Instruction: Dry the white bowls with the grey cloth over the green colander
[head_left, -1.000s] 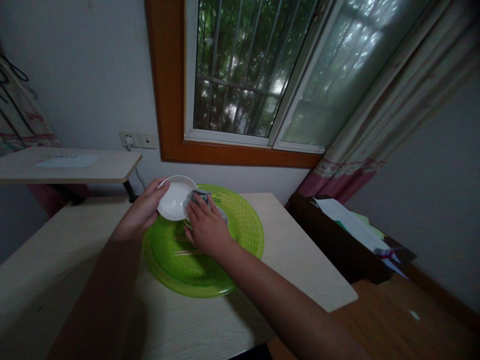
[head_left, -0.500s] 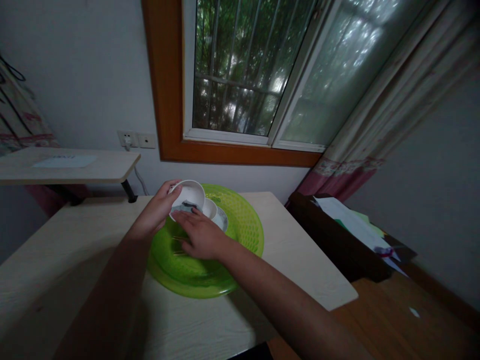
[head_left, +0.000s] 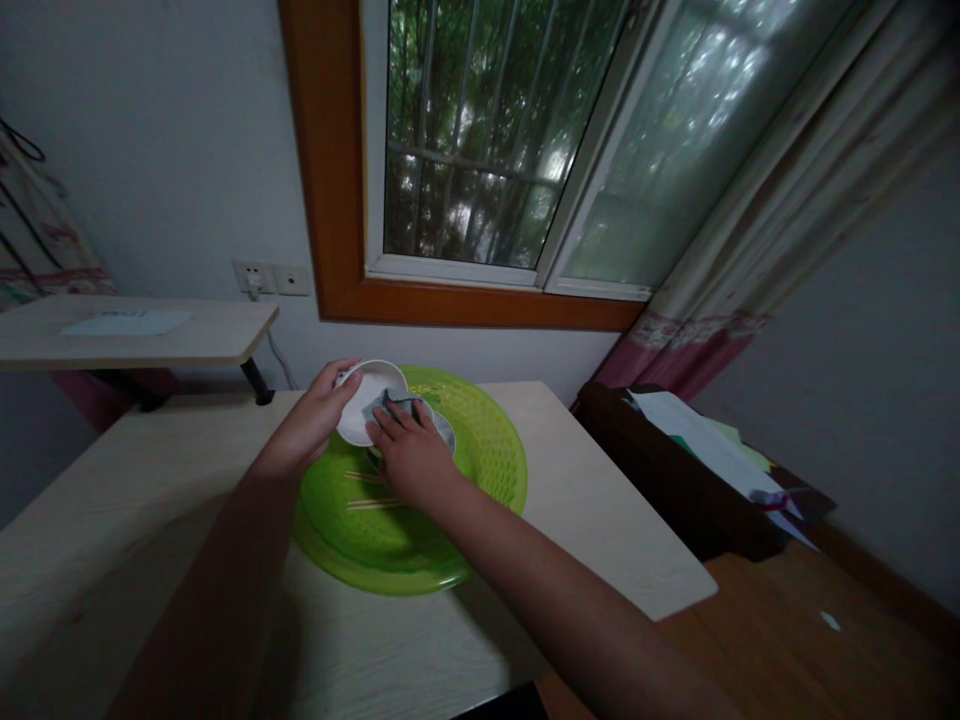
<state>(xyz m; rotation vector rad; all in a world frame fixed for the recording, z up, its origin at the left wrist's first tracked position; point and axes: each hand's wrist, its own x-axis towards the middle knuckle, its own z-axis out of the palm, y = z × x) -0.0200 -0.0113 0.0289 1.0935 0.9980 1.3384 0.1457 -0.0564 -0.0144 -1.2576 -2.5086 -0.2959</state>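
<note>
My left hand (head_left: 313, 422) grips a small white bowl (head_left: 366, 400) by its rim and holds it tilted over the green plastic basin (head_left: 480, 450). Fingers of my right hand (head_left: 409, 455) are closed on a grey cloth (head_left: 394, 403), which presses into the bowl's inside. Behind my right hand a second dish (head_left: 444, 432) lies in the basin, mostly hidden. A pair of wooden chopsticks (head_left: 367, 490) rests on the basin's floor just left of my right wrist.
The basin stands on a pale wooden table (head_left: 600, 520) under a barred window (head_left: 480, 140). A second, higher tabletop (head_left: 150, 335) with a paper is at the left. At the right a dark box (head_left: 675, 480) holds papers, beside a curtain (head_left: 787, 220).
The bowl turned in my left hand from rim-down back to facing my right hand. My right hand moved up with the cloth into the bowl.
</note>
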